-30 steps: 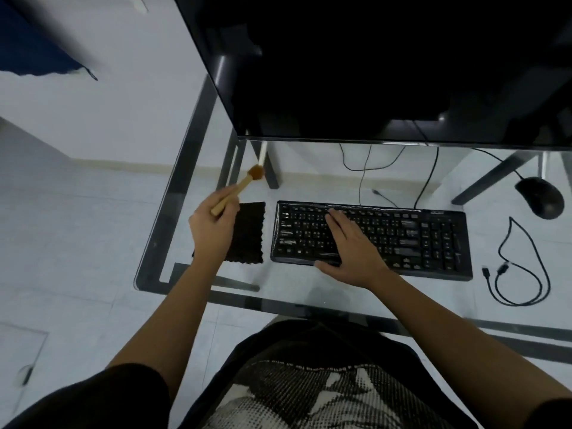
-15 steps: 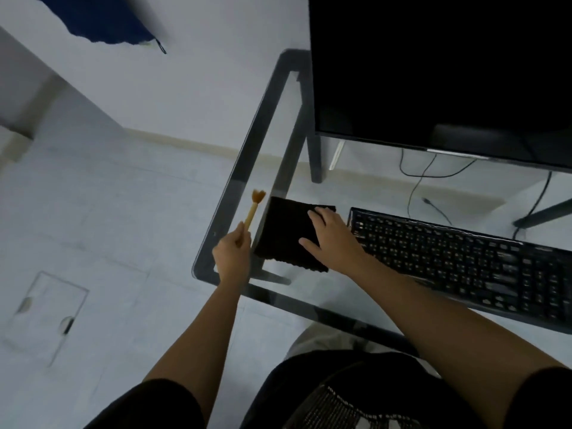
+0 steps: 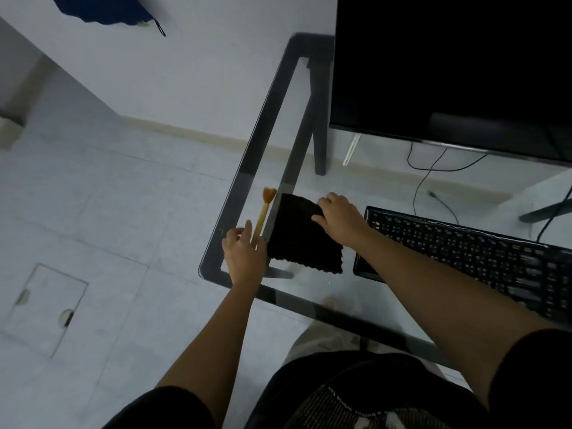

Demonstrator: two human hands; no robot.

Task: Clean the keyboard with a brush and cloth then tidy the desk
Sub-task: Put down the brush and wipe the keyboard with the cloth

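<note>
A small wooden brush (image 3: pixel 265 209) with orange bristles lies along the left edge of the glass desk (image 3: pixel 247 168), bristles pointing away from me. My left hand (image 3: pixel 244 258) pinches the near end of its handle between thumb and forefinger. Just right of it lies a black cloth (image 3: pixel 297 239). My right hand (image 3: pixel 343 221) rests on the cloth's far right corner, thumb and fingers closed on its edge. The black keyboard (image 3: pixel 464 252) sits right of the cloth, partly hidden by my right forearm.
A large dark monitor (image 3: pixel 448 63) stands at the back of the desk above the keyboard. Black cables (image 3: pixel 430 171) hang behind the desk. The desk's left rim and near-left corner are close to my left hand. A floor hatch (image 3: pixel 46 305) is at lower left.
My right hand left the keyboard and went left onto the cloth, then to its far corner. My left hand lowered the brush down onto the desk's left edge. The view turned left.
</note>
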